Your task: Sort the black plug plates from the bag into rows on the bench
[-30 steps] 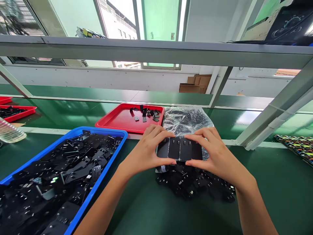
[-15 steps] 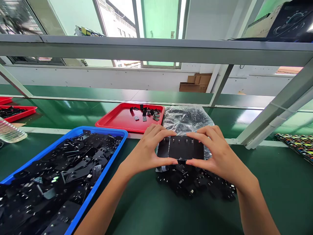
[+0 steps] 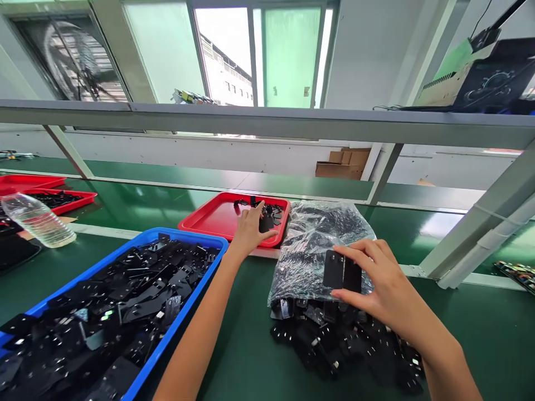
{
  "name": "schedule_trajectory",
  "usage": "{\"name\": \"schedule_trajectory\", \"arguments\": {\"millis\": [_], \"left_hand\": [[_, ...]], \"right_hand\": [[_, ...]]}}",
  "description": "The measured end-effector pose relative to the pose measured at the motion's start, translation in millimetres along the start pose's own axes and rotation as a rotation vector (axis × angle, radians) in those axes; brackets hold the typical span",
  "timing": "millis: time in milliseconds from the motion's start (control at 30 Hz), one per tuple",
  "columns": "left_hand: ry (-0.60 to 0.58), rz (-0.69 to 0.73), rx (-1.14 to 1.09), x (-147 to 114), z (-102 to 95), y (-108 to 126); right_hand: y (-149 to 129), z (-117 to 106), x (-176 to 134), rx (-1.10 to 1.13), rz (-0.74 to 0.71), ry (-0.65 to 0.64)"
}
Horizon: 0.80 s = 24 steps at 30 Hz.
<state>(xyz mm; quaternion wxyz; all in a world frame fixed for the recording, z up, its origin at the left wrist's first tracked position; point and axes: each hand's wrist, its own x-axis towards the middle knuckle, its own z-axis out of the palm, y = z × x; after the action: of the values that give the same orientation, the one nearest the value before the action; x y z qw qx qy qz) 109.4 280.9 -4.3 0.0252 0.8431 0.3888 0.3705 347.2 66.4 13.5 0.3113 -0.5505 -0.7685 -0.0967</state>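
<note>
Several rectangular plates (image 3: 334, 269), crinkly plastic (image 3: 307, 250)

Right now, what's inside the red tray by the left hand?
Small black parts sit toward the right of that red tray. The left hand and its black plate hide what's behind them.

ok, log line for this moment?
left hand: holding black piece at red tray | right hand: holding seamed black plate near plastic bag | blue bin: black parts

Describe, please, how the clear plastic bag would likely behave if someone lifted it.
The plastic bag looks thin and wrinkled, so it would probably sag. Its glossy surface may feel slippery. Black parts lie heaped at its near edge, so some might shift.
</note>
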Motion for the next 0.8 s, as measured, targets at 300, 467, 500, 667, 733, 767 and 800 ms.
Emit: {"name": "schedule_trajectory", "arguments": {"millis": [300,467,500,667,733,767,800], "left_hand": [[-0.111,0.458,-0.120,-50.1,-48.7,95.4],[-0.128,0.522,-0.127,-57.9,-46.4,110.7],[-0.118,0.529,-0.124,-58.2,-46.0,110.6],[-0.067,0.562,-0.038,-59.5,-49.8,112.2],[-0.053,0.581,0.001,-59.9,-51.4,113.9],[-0.049,0.591,0.018,-60.1,-52.0,114.7],[-0.047,0.602,0.033,-60.2,-52.3,115.3]], "right_hand": [[-7.2,-0.8,4.1,0.016,0.025,-0.036],[-18.2,-4.5,1.8,0.028,-0.005,-0.058],[-18.7,-5.2,1.3,0.023,-0.009,-0.057],[-20.3,-6.9,1.9,-0.008,-0.062,-0.019],[-21.5,-7.2,2.7,-0.023,-0.084,-0.009],[-22.1,-7.4,3.0,-0.028,-0.091,-0.006],[-22.6,-7.5,3.1,-0.030,-0.097,-0.004]]}}
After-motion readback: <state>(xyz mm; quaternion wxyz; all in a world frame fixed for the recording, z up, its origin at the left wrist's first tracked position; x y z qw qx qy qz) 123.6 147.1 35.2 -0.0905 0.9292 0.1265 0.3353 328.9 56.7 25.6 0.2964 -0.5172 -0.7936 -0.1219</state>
